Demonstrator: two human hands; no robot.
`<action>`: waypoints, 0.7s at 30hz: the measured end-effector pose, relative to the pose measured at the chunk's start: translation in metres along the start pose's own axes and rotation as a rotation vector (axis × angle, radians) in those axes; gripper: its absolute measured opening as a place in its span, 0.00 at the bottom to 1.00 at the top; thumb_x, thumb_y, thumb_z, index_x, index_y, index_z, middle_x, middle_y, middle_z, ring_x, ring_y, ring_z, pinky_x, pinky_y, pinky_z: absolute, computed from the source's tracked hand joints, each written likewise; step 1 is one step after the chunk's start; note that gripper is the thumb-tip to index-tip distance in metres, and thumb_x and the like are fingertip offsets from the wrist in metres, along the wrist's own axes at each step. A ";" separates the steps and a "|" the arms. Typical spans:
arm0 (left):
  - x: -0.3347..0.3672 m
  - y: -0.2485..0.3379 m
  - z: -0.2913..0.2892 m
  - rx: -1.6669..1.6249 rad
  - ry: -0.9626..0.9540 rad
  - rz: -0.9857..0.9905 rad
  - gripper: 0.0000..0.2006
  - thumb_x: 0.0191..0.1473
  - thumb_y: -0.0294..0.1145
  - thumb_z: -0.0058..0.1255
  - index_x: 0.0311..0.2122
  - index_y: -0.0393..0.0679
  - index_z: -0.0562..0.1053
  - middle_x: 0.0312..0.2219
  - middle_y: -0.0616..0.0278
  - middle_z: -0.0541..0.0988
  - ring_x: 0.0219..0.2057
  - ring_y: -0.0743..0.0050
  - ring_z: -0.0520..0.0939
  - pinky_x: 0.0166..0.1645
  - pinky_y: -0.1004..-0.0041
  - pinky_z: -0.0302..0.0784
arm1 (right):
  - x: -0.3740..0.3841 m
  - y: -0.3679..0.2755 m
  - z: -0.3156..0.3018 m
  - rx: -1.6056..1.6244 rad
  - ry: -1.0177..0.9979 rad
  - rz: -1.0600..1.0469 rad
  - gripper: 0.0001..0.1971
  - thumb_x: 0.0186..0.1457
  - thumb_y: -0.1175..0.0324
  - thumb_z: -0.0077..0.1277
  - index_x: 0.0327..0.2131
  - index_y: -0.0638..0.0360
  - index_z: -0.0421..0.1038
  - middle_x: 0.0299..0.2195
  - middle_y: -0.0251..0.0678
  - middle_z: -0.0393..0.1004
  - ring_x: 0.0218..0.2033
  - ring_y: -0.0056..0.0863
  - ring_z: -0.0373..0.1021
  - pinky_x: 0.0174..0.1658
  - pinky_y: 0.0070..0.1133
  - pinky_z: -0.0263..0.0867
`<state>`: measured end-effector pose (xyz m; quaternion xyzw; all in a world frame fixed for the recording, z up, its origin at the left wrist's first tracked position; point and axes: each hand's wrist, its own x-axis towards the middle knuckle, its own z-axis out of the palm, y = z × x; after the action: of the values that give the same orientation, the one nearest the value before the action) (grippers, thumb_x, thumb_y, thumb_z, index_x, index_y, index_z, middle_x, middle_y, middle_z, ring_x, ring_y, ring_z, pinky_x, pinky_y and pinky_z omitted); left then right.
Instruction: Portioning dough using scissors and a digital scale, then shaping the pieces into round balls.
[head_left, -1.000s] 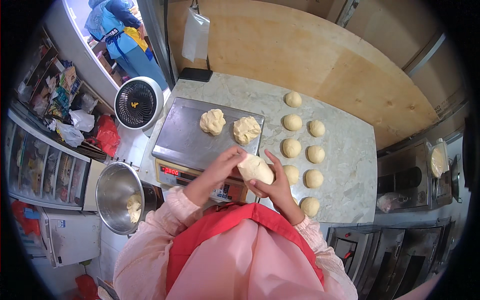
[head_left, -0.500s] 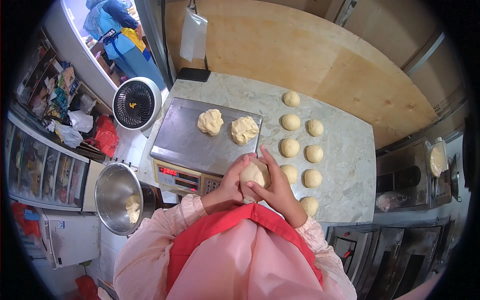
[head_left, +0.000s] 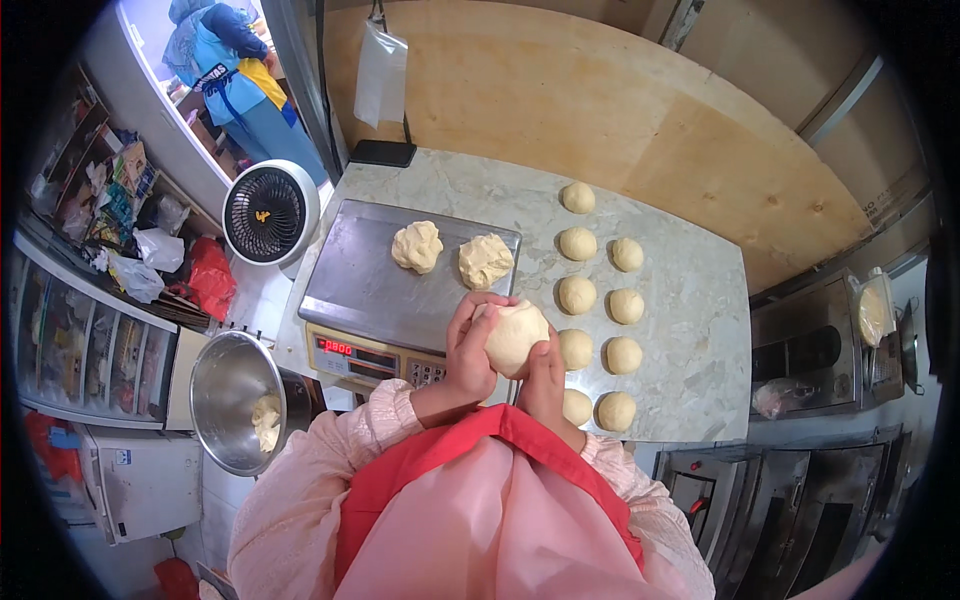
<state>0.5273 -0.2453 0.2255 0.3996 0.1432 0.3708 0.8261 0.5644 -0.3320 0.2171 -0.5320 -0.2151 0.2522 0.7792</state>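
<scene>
Between my two hands, in front of my chest, is a ball of pale dough (head_left: 516,338). My left hand (head_left: 470,348) wraps its left side, fingers curled over the top. From the lower right my right hand (head_left: 547,380) grips it, thumb on the near face. Just beyond, a digital scale (head_left: 370,285) carries two rough dough lumps on its steel plate, a left lump (head_left: 417,247) and a right lump (head_left: 486,262). Right of my hands, smooth round dough balls (head_left: 577,296) stand in two rows on the marble-patterned table (head_left: 690,330).
A steel mixing bowl (head_left: 237,400) with some dough inside stands left of the scale. Behind it is a round black-and-white fan (head_left: 270,212). A wooden panel (head_left: 600,100) borders the table's far side. Steel ovens (head_left: 790,500) stand at right. Another person (head_left: 245,90) is beyond the doorway.
The dough ball has turned, and my right hand has dropped from over its top to its lower right side. A near dough ball, hidden by my right forearm before, now shows.
</scene>
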 end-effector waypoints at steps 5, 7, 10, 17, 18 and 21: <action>0.011 0.000 -0.009 -0.106 -0.055 -0.341 0.15 0.51 0.36 0.32 0.41 0.39 0.63 0.41 0.52 0.68 0.42 0.63 0.69 0.49 0.69 0.63 | 0.010 0.004 -0.005 0.147 0.050 0.099 0.22 0.55 0.55 0.34 0.43 0.67 0.60 0.37 0.37 0.66 0.37 0.21 0.63 0.40 0.16 0.59; 0.018 0.001 -0.016 -0.379 -0.136 -0.637 0.19 0.52 0.40 0.32 0.45 0.39 0.61 0.44 0.51 0.66 0.45 0.61 0.67 0.51 0.67 0.61 | 0.014 0.000 -0.008 0.165 0.033 0.133 0.21 0.55 0.56 0.35 0.41 0.67 0.62 0.34 0.36 0.68 0.35 0.19 0.64 0.37 0.16 0.60; 0.016 0.000 -0.023 -0.505 -0.239 -0.852 0.22 0.51 0.44 0.34 0.46 0.40 0.62 0.47 0.50 0.64 0.47 0.60 0.66 0.52 0.64 0.59 | 0.023 -0.008 -0.018 0.069 -0.135 0.265 0.19 0.55 0.58 0.35 0.38 0.66 0.65 0.30 0.34 0.69 0.32 0.19 0.65 0.35 0.16 0.61; 0.007 -0.009 -0.030 -0.424 -0.033 -0.623 0.15 0.49 0.43 0.39 0.34 0.42 0.68 0.44 0.54 0.67 0.45 0.59 0.67 0.51 0.60 0.60 | 0.025 -0.014 -0.027 -0.627 -0.260 -0.049 0.21 0.52 0.58 0.38 0.43 0.66 0.59 0.39 0.43 0.64 0.40 0.32 0.62 0.43 0.25 0.57; 0.008 -0.007 -0.029 -0.506 0.023 -0.621 0.13 0.48 0.42 0.40 0.32 0.43 0.68 0.43 0.55 0.68 0.45 0.59 0.68 0.50 0.59 0.60 | 0.022 -0.016 -0.025 -0.858 -0.217 -0.397 0.25 0.51 0.57 0.40 0.46 0.66 0.56 0.44 0.46 0.61 0.44 0.38 0.60 0.47 0.28 0.54; 0.010 0.002 -0.022 -0.617 0.137 -0.631 0.10 0.47 0.40 0.39 0.29 0.45 0.68 0.44 0.59 0.68 0.45 0.60 0.67 0.49 0.58 0.61 | 0.010 -0.022 -0.024 -0.812 -0.134 -0.558 0.32 0.48 0.55 0.43 0.51 0.66 0.47 0.51 0.50 0.50 0.50 0.46 0.51 0.52 0.31 0.46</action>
<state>0.5210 -0.2247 0.2137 0.0459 0.1952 0.1517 0.9679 0.5908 -0.3500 0.2306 -0.6972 -0.4798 -0.0365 0.5315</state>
